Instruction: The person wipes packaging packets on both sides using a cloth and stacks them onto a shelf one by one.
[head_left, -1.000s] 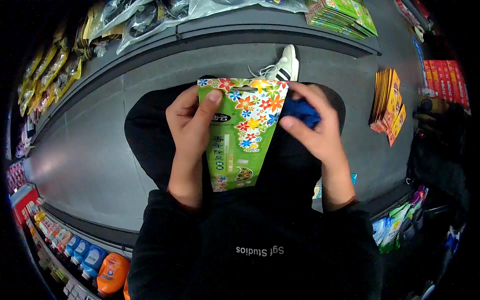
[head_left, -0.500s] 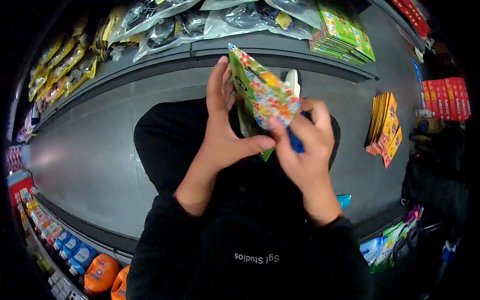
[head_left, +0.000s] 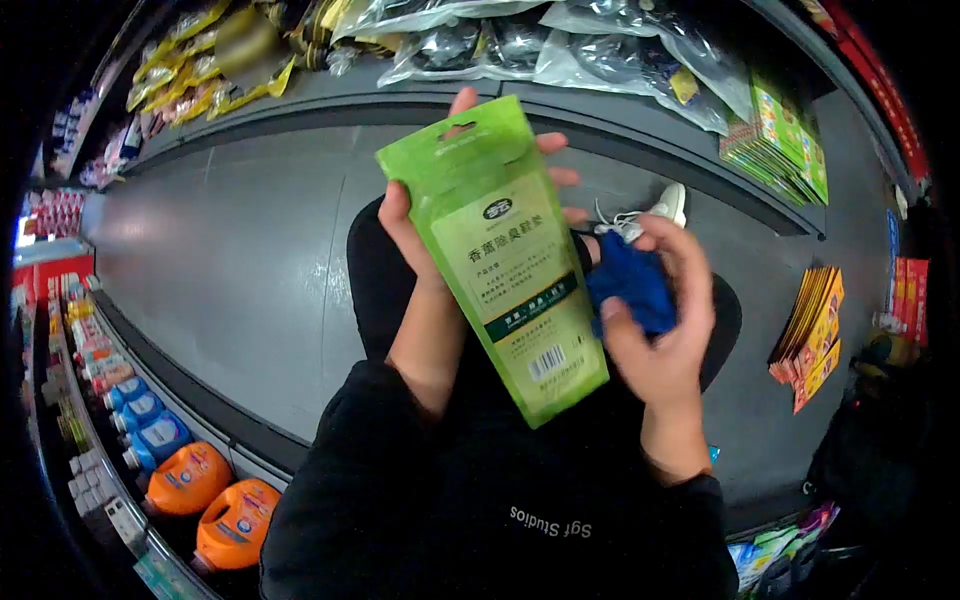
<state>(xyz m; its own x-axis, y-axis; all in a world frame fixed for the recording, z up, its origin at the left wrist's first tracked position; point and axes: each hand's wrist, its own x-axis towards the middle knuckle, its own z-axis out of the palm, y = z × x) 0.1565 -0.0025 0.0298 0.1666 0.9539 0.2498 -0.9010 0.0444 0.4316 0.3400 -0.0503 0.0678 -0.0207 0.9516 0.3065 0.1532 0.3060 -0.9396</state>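
My left hand (head_left: pixel 418 250) is closed round a flat green insole package (head_left: pixel 510 260). Its thumb presses the left edge, and the fingers come round from behind on the right side. The package's light green printed side with a dark band and a barcode faces up, tilted, its hang-hole end away from me. Just right of it, my right hand (head_left: pixel 682 310) is curled round a crumpled blue cloth (head_left: pixel 632 285), which lies close to the package's lower right edge. Similar green packages (head_left: pixel 775 150) stand stacked at the right end of the low shelf.
Clear plastic bags of dark goods (head_left: pixel 510 45) lie along the low shelf (head_left: pixel 400 112) ahead. Orange-yellow packets (head_left: pixel 808 335) are piled on the floor at right. Orange detergent jugs (head_left: pixel 238 522) and blue bottles (head_left: pixel 158 438) line the left shelf. A white shoe (head_left: pixel 672 205) shows beyond my knees.
The package has turned from its flowery side to its printed green side. My right hand has come off it and now shows the blue cloth. The view has shifted left.
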